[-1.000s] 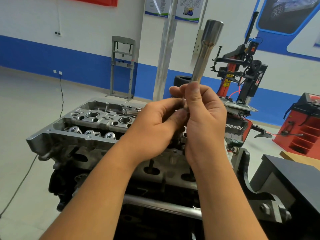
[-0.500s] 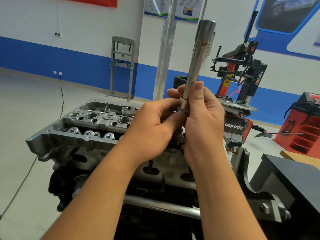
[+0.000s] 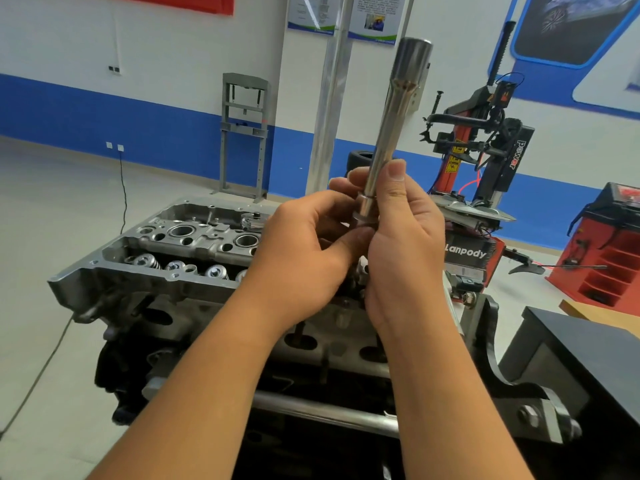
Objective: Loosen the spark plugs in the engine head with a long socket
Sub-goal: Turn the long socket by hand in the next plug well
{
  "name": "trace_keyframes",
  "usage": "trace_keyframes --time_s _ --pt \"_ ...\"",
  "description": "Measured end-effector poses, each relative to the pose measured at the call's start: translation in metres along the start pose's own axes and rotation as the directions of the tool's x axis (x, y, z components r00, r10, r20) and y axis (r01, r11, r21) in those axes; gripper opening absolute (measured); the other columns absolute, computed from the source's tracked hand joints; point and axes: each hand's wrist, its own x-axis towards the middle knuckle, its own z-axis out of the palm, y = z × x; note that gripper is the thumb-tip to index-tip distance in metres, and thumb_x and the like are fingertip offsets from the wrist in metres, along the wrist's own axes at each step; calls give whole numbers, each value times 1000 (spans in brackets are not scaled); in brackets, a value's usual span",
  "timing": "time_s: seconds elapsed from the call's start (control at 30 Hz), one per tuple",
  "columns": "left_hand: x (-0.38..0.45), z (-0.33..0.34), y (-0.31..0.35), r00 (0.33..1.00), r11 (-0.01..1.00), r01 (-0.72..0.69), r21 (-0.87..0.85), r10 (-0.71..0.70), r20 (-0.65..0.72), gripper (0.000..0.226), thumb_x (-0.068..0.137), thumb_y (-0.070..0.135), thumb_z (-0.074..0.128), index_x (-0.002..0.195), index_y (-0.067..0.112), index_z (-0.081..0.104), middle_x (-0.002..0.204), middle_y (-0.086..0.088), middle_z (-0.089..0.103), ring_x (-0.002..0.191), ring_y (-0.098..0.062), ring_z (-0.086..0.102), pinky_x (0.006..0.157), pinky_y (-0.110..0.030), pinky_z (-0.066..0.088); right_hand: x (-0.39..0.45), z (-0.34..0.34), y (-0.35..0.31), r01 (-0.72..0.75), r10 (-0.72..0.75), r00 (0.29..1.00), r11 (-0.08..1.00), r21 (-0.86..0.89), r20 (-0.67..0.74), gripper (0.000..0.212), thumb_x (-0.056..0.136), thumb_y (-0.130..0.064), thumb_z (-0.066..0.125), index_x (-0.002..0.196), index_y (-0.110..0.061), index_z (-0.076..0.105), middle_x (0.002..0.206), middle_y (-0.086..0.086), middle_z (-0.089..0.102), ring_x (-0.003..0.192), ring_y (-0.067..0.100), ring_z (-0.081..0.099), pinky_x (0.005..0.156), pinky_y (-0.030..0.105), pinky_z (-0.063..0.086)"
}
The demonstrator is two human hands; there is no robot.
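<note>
A long steel socket (image 3: 394, 123) stands nearly upright in front of me, wide end up, above the engine head (image 3: 187, 244). My right hand (image 3: 401, 251) grips its lower shaft, thumb pressed along the metal. My left hand (image 3: 304, 258) pinches the socket's narrow bottom end with its fingertips. The grey head shows round spark plug wells (image 3: 180, 231) and valve springs (image 3: 145, 261) on its left half; my hands hide its right half. A ratchet head (image 3: 252, 220) lies on the head's far side.
The engine sits on a black stand with a bracket (image 3: 519, 386) at the right. A black cabinet (image 3: 585, 355) is close on the right. Behind stand a tyre changer (image 3: 485, 161), a red machine (image 3: 613, 251), a grey press frame (image 3: 244, 133) and a steel pillar (image 3: 329, 98).
The socket has slid upward through my right hand and tilted closer to upright; more of its lower end shows now. Both hands stay in about the same place.
</note>
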Motion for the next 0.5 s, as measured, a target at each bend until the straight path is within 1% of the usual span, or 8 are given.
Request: trace_keyframes --time_s 0.07,0.13,0.17,0.2,0.3,0.37,0.43,0.5 --pt "-1 3 -2 996 999 -11 32 14 -89 21 87 18 81 102 29 72 88 12 78 82 -7 75 71 -21 60 -1 1 -2 -10 10 1000 999 41 14 33 93 -43 62 97 -11 66 87 9 77 80 24 76 67 37 63" --pt "-2 4 -3 991 999 -17 42 23 -135 22 83 20 84 97 30 72 85 12 77 79 -7 76 69 -23 61 -2 2 -3 2 -3 1000 999 49 19 36 85 -44 67 98 -12 61 87 10 78 78 25 77 63 36 62" --pt "-2 3 -3 992 999 -20 43 25 -125 22 84 20 83 98 31 72 86 12 77 80 -7 76 69 -23 61 -1 1 -2 14 -15 1000 999 40 17 37 83 -45 68 97 -12 60 88 9 78 80 25 77 65 36 62" --pt "-2 2 -3 997 999 -17 27 19 -76 21 89 19 79 104 31 72 90 12 78 84 -7 76 70 -22 60 -1 1 -1 30 -30 999 999 27 12 37 83 -45 68 96 -12 60 88 9 79 83 25 77 68 35 62" --pt "0 -4 1 992 999 4 -46 2 130 26 104 15 61 126 26 67 107 8 78 101 -10 75 80 -24 61 0 -1 1 74 -74 997 997 -5 -1 36 85 -47 65 92 -12 62 90 7 78 88 19 76 75 26 59" --pt "0 -5 1 992 999 -3 -51 10 128 27 105 12 58 125 29 66 109 9 78 103 -8 74 86 -24 61 0 -1 2 74 -74 997 997 -8 5 35 87 -47 63 91 -12 63 91 8 78 89 18 75 75 24 58" --pt "-1 -3 2 997 999 -34 -37 36 73 31 102 8 62 116 35 66 106 13 77 99 -4 74 82 -17 58 1 0 2 60 -60 998 998 -2 10 36 89 -46 61 90 -10 64 90 7 77 88 18 75 74 26 58" --pt "-1 0 3 998 999 -44 -28 44 35 33 99 5 65 111 36 66 102 15 77 95 -2 74 80 -15 57 1 0 1 31 -32 999 999 15 12 38 90 -46 60 90 -9 65 88 8 77 86 19 74 74 30 60"
